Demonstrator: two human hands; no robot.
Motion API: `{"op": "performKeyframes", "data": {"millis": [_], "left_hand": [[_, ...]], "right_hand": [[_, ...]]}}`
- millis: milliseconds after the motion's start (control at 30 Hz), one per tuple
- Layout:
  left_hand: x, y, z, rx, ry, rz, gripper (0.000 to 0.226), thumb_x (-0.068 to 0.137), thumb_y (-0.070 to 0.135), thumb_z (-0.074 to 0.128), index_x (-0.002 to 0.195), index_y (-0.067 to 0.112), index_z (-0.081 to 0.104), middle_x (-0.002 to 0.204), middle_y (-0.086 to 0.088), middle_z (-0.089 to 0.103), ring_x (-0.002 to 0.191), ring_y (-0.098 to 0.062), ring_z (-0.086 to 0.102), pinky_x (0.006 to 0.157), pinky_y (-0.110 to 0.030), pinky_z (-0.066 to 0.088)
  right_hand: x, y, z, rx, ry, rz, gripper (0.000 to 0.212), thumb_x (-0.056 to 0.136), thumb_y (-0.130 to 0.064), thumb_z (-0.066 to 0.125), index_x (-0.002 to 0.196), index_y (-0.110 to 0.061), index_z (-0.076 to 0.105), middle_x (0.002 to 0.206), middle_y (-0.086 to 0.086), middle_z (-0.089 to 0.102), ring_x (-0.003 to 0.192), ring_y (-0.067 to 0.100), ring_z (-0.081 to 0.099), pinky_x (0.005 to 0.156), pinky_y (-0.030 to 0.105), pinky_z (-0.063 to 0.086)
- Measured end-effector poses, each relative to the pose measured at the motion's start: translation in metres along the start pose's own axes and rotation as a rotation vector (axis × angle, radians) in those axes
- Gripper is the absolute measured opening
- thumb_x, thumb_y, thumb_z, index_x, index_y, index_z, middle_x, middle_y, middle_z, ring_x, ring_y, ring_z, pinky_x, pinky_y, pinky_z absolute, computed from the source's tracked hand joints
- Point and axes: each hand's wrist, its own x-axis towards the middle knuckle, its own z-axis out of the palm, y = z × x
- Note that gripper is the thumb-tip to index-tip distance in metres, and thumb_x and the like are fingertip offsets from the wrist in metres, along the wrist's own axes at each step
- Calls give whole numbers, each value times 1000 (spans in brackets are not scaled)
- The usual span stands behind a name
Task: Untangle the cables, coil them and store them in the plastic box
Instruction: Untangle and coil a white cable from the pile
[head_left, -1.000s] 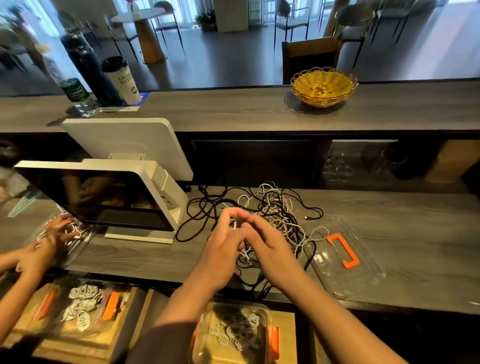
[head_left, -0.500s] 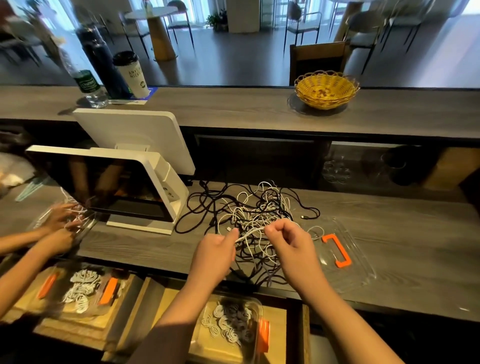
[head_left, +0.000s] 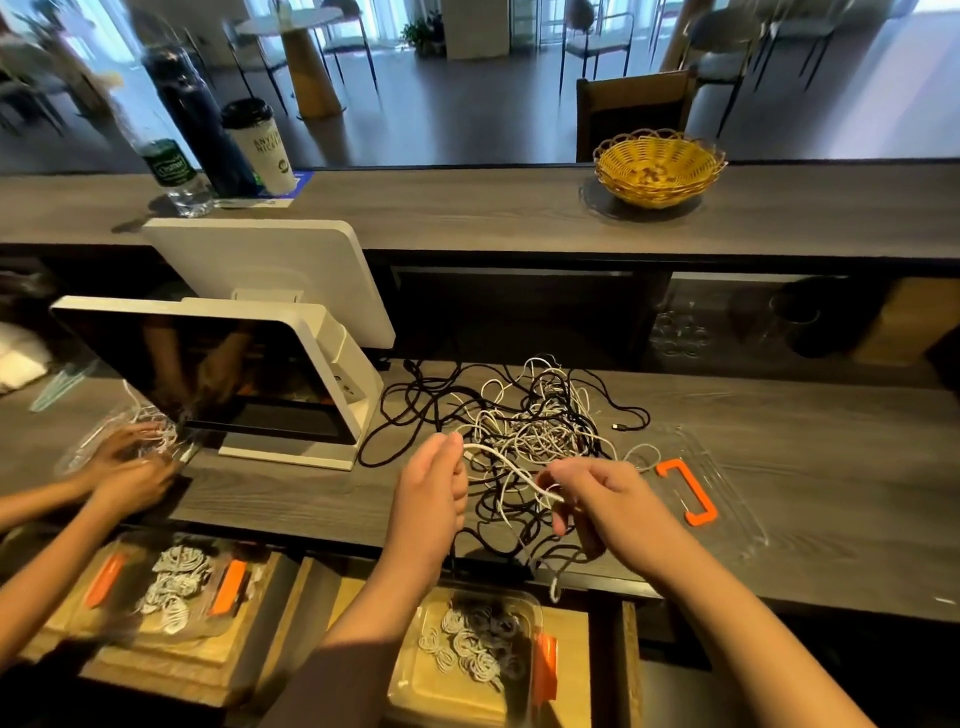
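We hold one white cable (head_left: 511, 467) stretched between our two hands at lower centre of the frame. Our left hand (head_left: 428, 486) has its fingers curled round the cable's upper-left end, and our right hand (head_left: 605, 496) pinches it lower and further right, fingers bent round the strand. The held length runs on a slant from upper left down to lower right, its long axis crossing in front of the tangle (head_left: 524, 431) of black and white cables, which lies on the wooden counter (head_left: 831, 467) just beyond our fingers. We judge the right hand nearer to where the strand runs back into the tangle, so freeing it means drawing towards us, away from the pile. The plastic box (head_left: 467, 660), already holding several coils, sits below the counter edge at bottom centre, between our forearms. Its clear lid (head_left: 727, 499) with the orange clip lies right of the tangle.
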Motion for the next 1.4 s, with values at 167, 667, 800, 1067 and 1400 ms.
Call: {"op": "performKeyframes", "data": {"millis": [167,667,800,1067,1400], "left_hand": [[-3,5,-6,-215,-144,-28,31,94,41,53,79,14,49,55,2,32,42,-11,23,37,-22,18],[1,25,-35,-218,-365,-150,51,99,55,40,111,20,75,56,5,35,48,-7,31,44,-19,28],[4,22,-36,-281,-310,-144,53,102,49,37,98,18,79,70,1,53,66,-11,51,66,-28,43],[4,26,-39,-632,-306,-136,50,101,52,35,130,22,63,71,-2,54,62,-13,50,62,-29,42],[12,11,-36,-324,-206,52,45,104,45,35,117,15,65,62,5,31,54,-10,25,48,-23,24]], "right_hand": [[-5,-3,26,39,-190,9,28,103,-30,49,100,-13,70,59,1,61,46,13,47,46,22,37],[-1,-26,79,129,10,-69,27,102,-20,53,81,-8,65,52,-2,52,43,5,44,44,14,35],[-1,-29,83,53,26,-60,28,99,-26,59,78,-10,68,51,-6,49,42,4,40,42,14,33],[-2,-15,98,87,5,-5,30,104,-23,50,78,-19,65,51,-7,42,42,6,34,42,18,28],[-12,-23,118,-569,72,-39,35,102,-38,51,77,-17,62,62,-5,53,54,6,43,52,22,32]]}}
